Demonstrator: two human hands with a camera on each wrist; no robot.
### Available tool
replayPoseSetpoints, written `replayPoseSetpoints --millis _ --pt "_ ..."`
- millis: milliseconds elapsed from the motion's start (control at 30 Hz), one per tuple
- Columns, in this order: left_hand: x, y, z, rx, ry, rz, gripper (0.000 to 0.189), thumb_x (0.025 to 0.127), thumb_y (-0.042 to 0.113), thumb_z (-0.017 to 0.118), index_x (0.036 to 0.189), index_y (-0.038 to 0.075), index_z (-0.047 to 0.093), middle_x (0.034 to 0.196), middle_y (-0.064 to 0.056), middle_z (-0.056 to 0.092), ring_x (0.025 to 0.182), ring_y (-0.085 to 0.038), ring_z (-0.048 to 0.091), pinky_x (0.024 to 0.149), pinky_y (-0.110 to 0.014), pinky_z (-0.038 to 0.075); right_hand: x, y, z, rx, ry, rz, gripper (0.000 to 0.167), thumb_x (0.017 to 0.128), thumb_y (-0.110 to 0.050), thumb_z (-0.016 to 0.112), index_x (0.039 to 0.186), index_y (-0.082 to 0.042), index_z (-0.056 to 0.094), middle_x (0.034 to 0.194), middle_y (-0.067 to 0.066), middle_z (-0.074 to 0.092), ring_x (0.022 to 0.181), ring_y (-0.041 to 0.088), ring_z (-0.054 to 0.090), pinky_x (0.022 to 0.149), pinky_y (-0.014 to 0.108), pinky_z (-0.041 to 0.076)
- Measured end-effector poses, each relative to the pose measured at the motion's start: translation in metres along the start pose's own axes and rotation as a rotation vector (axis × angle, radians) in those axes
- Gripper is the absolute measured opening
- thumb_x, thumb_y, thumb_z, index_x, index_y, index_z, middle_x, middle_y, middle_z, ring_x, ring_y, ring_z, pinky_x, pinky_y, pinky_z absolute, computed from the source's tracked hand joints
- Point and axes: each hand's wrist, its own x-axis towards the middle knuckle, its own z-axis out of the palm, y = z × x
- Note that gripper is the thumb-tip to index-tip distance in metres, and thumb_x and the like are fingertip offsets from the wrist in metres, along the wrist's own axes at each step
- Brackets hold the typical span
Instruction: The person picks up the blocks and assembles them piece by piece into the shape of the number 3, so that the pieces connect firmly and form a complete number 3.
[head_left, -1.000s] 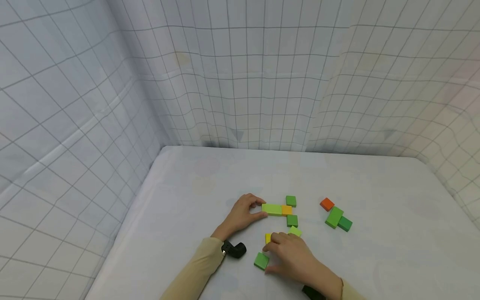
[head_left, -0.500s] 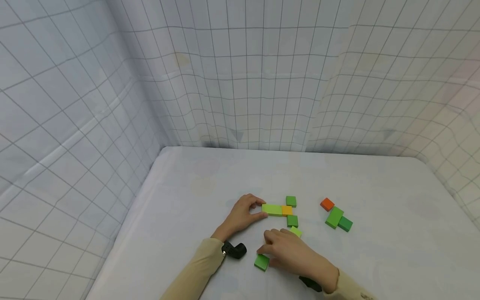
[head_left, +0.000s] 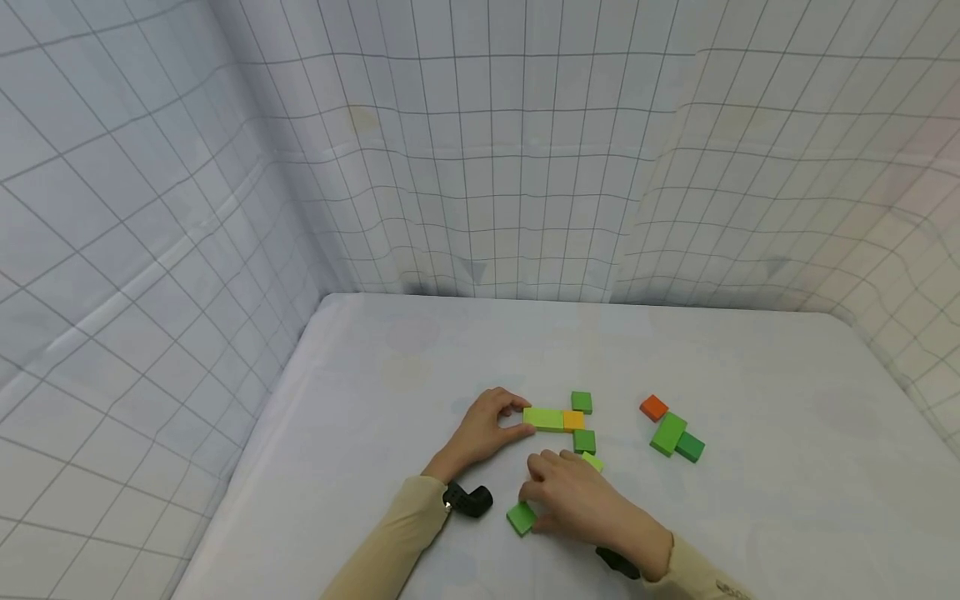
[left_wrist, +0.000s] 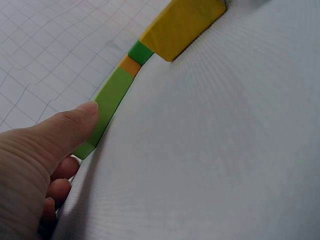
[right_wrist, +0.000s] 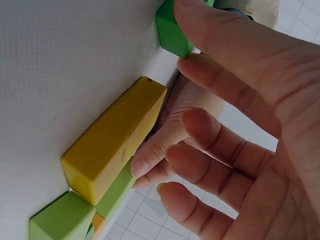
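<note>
My left hand (head_left: 483, 429) holds the left end of a long light green block (head_left: 543, 419), thumb on the near side. An orange block (head_left: 573, 422) continues that row, with one small green block (head_left: 582, 402) beyond it and another small green block (head_left: 584, 442) nearer. Closer to me, my right hand (head_left: 581, 500) pinches a green block (head_left: 521, 518) between thumb and index finger, the other fingers loosely bent. A long yellow block (right_wrist: 112, 140) lies on the table, hidden under the right hand in the head view. By its end is a light green block (head_left: 593, 461).
To the right, a red-orange block (head_left: 654, 407), a green block (head_left: 668, 434) and a darker green block (head_left: 690, 447) lie grouped together. The white-covered table (head_left: 405, 358) is bordered by a gridded white curtain (head_left: 480, 167) at the back and sides.
My right hand has moved left, and its thumb and index finger have come onto the green block. That block has turned and shifted slightly. The left hand keeps its place.
</note>
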Motion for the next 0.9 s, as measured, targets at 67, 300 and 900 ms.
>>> replayPoseSetpoints --millis 67,300,900 --pt "0.000 0.000 0.000 0.002 -0.002 0.000 0.036 0.082 0.037 0.075 0.110 0.016 0.067 0.095 0.008 0.056 0.086 -0.009 0.049 0.077 -0.027 0.042 0.001 0.000 0.000 -0.004 0.005 0.007 0.030 0.072 -0.043 0.081 0.093 -0.023 0.073 0.082 -0.009 0.044 0.074 0.008 0.041 0.064 0.023 0.035" --pt "0.001 -0.001 0.000 0.009 -0.002 0.005 0.034 0.082 0.035 0.075 0.110 0.016 0.067 0.094 0.008 0.056 0.085 -0.009 0.048 0.077 -0.027 0.042 0.004 0.001 0.001 0.028 0.017 0.062 0.031 0.072 -0.043 0.081 0.091 -0.020 0.071 0.081 -0.009 0.042 0.072 0.009 0.038 0.062 0.023 0.034" --pt "0.001 -0.002 0.001 0.004 -0.014 0.005 0.036 0.083 0.036 0.074 0.111 0.015 0.067 0.097 0.007 0.057 0.088 -0.009 0.050 0.079 -0.027 0.043 0.010 0.002 0.012 0.115 0.131 0.236 0.034 0.068 -0.049 0.081 0.084 -0.021 0.069 0.079 -0.010 0.036 0.074 0.010 0.035 0.065 0.028 0.031"
